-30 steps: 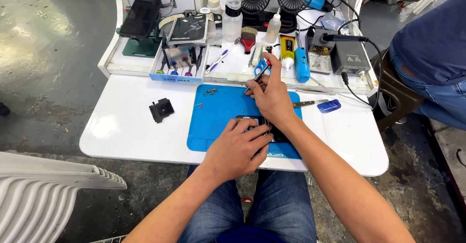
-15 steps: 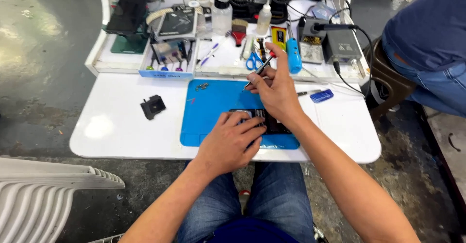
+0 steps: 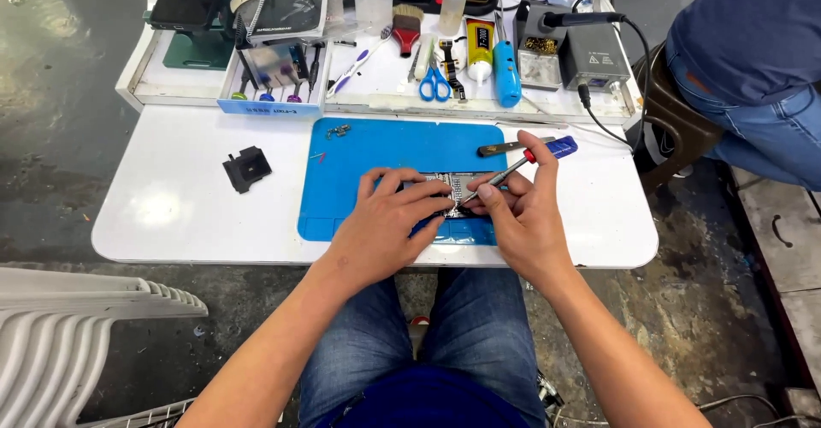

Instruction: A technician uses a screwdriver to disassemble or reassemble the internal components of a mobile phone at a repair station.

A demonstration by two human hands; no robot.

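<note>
An opened phone [image 3: 445, 190] lies on the blue work mat [image 3: 376, 150] on a white table [image 3: 171, 214]. My left hand [image 3: 389, 223] rests over the phone's left part and holds it down. My right hand [image 3: 522, 210] grips a slim screwdriver [image 3: 506, 171] with a red collar, its tip touching the phone's inside. A few small screws [image 3: 337, 130] sit at the mat's far left corner.
A small black part [image 3: 247, 169] lies left of the mat. A blue-handled tool [image 3: 560, 146] and a dark flat tool [image 3: 505, 148] lie beside my right hand. The back tray holds scissors [image 3: 434, 84], a brush [image 3: 406, 24], bottles, a glue tube. Another person sits at right [image 3: 753, 69].
My right hand came back from the tool tray with a screwdriver and set its tip on the phone. The camera view shifted closer and downward.
</note>
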